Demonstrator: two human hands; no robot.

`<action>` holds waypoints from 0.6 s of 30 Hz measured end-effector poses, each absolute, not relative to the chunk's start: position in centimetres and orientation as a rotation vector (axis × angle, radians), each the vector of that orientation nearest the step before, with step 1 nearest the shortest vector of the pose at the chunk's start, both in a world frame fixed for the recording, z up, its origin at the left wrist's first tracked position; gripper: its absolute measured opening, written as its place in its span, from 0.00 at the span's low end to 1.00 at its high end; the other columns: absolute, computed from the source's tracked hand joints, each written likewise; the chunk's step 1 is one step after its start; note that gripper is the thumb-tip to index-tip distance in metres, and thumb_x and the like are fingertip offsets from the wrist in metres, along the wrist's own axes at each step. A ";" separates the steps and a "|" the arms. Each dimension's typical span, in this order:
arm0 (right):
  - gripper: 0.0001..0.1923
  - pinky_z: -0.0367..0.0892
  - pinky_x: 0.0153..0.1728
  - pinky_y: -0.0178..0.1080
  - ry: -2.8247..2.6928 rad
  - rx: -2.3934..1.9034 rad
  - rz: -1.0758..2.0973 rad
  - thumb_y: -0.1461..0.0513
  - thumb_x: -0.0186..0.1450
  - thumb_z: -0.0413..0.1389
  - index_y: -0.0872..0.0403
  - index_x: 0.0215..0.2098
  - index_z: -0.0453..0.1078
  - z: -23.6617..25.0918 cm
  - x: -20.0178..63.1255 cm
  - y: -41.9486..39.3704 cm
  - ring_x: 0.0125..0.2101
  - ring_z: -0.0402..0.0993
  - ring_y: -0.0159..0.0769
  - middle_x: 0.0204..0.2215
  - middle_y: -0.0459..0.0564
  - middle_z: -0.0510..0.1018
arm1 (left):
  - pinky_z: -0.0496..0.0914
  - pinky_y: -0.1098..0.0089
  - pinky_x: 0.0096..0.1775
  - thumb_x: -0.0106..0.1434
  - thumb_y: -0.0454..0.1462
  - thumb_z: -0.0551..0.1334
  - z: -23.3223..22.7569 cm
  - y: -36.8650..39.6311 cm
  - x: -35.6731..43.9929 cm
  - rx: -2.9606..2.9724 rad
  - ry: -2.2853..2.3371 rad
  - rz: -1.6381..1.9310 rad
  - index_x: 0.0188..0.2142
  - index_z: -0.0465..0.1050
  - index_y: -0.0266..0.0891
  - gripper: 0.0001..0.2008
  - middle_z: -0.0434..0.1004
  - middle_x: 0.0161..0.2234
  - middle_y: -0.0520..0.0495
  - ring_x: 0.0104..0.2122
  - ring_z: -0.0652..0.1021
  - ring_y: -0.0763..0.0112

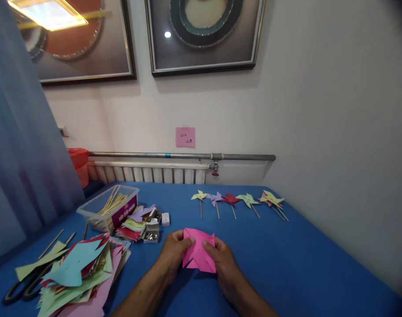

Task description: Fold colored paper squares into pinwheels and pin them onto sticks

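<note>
A pink cut paper square (pixel 198 253) is held just above the blue table (pixel 286 264), near its front middle. My left hand (pixel 173 253) pinches its left edge and my right hand (pixel 220 259) grips its right side, thumb on top. One corner flap of the paper is folded toward the centre. Both forearms reach in from the bottom edge.
Several finished paper pinwheels (pixel 240 201) on sticks lie in a row at the back right. A clear tub of wooden sticks (pixel 110 207), small boxes of pins (pixel 152 229) and stacks of coloured cut paper (pixel 78 268) sit at the left, with black scissors (pixel 22 288) at the far left.
</note>
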State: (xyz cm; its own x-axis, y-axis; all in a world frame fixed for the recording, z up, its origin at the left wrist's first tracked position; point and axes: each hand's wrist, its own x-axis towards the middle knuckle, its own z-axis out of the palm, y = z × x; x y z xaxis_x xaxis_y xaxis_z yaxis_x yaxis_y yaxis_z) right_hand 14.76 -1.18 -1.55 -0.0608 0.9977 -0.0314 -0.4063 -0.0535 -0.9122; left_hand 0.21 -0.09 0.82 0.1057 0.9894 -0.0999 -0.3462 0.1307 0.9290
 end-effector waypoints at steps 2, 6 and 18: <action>0.23 0.68 0.28 0.37 -0.910 -0.912 1.449 0.48 0.52 0.72 0.57 0.35 0.78 -1.5 14.8 -1.2 0.25 0.75 0.37 0.26 0.48 0.82 | 0.69 0.70 0.29 0.39 0.40 0.77 0.7 -0.1 0.2 0.894 0.942 1.207 0.29 0.78 0.32 0.19 0.80 0.22 0.47 0.21 0.75 0.70; 0.22 0.68 0.29 0.36 -0.916 -0.870 1.457 0.48 0.54 0.71 0.56 0.35 0.77 -0.9 14.8 -1.6 0.25 0.74 0.35 0.26 0.46 0.81 | 0.69 0.70 0.28 0.40 0.41 0.77 0.7 0.0 0.2 0.892 0.982 1.202 0.29 0.79 0.32 0.19 0.80 0.22 0.46 0.21 0.75 0.70; 0.19 0.65 0.30 0.35 -0.715 -0.739 1.563 0.51 0.53 0.73 0.53 0.30 0.73 0.0 14.9 -1.8 0.26 0.71 0.33 0.24 0.42 0.76 | 0.68 0.71 0.28 0.39 0.38 0.74 1.3 -0.3 0.4 0.866 1.050 1.219 0.29 0.79 0.32 0.17 0.80 0.23 0.47 0.21 0.74 0.72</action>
State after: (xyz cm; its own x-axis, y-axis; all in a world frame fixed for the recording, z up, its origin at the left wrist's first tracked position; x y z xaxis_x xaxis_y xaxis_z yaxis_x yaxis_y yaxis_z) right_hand 14.88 -1.82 -0.04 -0.0938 0.9936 -0.0624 -0.6025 -0.1066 -0.7910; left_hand 0.39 -0.25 1.32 0.0281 0.9868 -0.1596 -0.3034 0.1606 0.9392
